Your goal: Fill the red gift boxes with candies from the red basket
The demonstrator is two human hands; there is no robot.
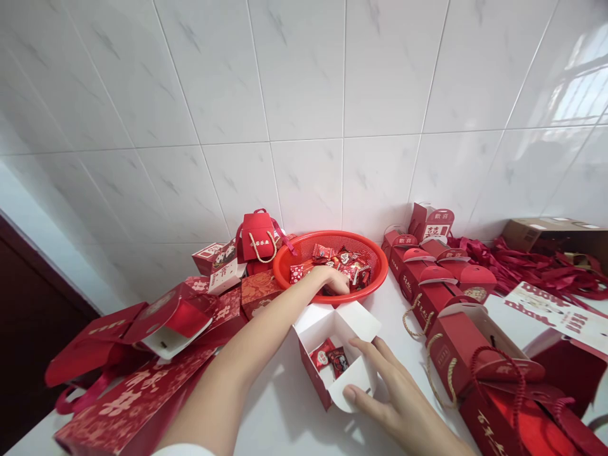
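Observation:
My left hand [336, 281] reaches into a red plastic basket [380, 253] of wrapped candies [349, 258]. Its fingers curl downward among them; the tips are partly hidden, and what they pinch, if anything, cannot be made out. In front of the basket stands an open gift box [311, 373], red outside and white inside, its flaps spread. Two wrapped candies [331, 358] lie at its bottom. My right hand [399, 396] grips the box at its right side, thumb on the near flap and fingers over the right edge.
Red gift boxes [156, 386] are heaped on the left, with a small roped box [256, 237] on top at the back. More boxes with rope handles [427, 285] line the right. Red ribbons [517, 266] and a cardboard box [555, 234] lie behind, against the tiled wall [304, 177].

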